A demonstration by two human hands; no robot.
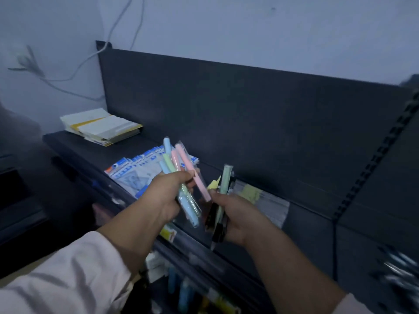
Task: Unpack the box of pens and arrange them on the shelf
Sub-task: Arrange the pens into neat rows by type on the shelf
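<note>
Pastel pens (pixel 175 160) in left hand (pixel 167 196)

Your left hand (pixel 169 196) is hiding the middles of the pens (pixel 172 159), while blur is smearing the items (pixel 395 267) being cut off at the right edge.

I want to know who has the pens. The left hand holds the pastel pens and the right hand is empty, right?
Not quite. In the head view the left hand holds the pastel pens, but the right hand is not empty: it grips a green pen and some black pens.
</note>
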